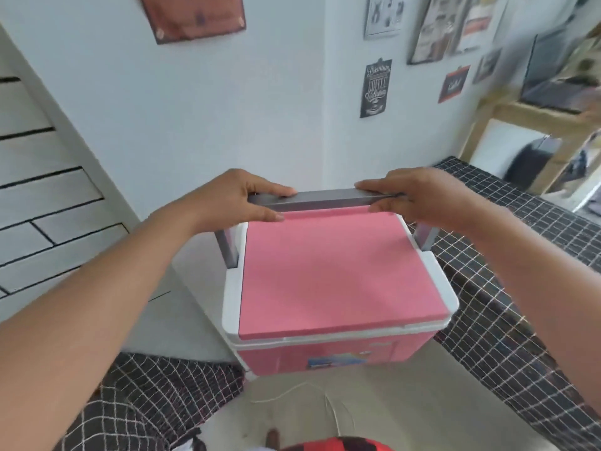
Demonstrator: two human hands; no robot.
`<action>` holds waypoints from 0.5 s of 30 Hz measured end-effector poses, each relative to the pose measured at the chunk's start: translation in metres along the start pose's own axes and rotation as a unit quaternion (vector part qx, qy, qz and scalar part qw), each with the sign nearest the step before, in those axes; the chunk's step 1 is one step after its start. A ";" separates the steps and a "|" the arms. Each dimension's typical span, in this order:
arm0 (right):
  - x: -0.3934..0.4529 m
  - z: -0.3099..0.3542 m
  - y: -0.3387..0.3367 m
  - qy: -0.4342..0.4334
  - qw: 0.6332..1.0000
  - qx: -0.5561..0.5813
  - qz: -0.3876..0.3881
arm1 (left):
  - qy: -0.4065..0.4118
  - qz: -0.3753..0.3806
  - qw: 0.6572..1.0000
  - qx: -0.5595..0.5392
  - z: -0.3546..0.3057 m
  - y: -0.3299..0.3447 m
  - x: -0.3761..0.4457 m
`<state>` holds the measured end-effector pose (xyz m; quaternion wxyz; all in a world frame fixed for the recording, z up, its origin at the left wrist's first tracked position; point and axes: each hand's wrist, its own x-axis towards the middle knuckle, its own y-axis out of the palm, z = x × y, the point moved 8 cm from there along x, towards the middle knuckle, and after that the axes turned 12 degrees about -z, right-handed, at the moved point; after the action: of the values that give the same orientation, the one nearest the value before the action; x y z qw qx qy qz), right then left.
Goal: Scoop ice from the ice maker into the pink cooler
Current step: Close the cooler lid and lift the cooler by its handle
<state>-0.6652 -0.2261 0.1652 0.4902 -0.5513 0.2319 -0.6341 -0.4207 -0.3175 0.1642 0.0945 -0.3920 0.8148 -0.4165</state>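
While lid closed, pink cooler long axis left-right; left hand, right hand grip raised grey handle; checked counter right.

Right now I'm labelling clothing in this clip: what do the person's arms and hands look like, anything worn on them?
Both forearms are bare right up to the frame edges, with no sleeves showing. The left hand and right hand wear no gloves, and no rings, watch or bracelets are visible. The nails look short and unpainted.
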 end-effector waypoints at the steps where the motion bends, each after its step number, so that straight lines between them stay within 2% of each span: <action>1: 0.000 -0.005 -0.004 0.005 1.000 -0.008 -0.003 | 0.014 0.011 1.000 -0.001 -0.001 0.004 0.013; 8: -0.023 -0.025 -0.049 0.030 0.992 -0.104 -0.069 | 0.140 0.081 0.986 -0.028 -0.030 0.023 0.097; 15: -0.053 -0.042 -0.096 0.086 0.968 -0.226 -0.069 | 0.267 0.115 0.956 -0.048 -0.085 0.056 0.155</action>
<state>-0.7437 -0.1505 0.2090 0.2867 -0.6056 0.3717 -0.6425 -0.5968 -0.3583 0.2028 -0.0980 -0.1738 0.8688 -0.4531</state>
